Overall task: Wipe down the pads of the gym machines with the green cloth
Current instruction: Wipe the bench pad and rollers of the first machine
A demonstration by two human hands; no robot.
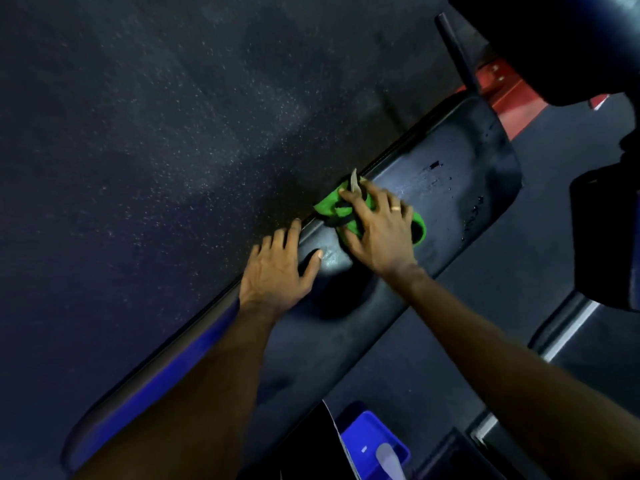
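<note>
1. The green cloth point(326, 206) sits bunched at the far edge of the long black pad point(450, 168), pressed under the right hand point(379, 233), whose fingers are spread flat.
2. Bunched like that, it could miss the wet drops point(472, 216) further along.
3. The left hand point(277, 271) rests open on the pad's edge and might slide on damp vinyl.
</note>
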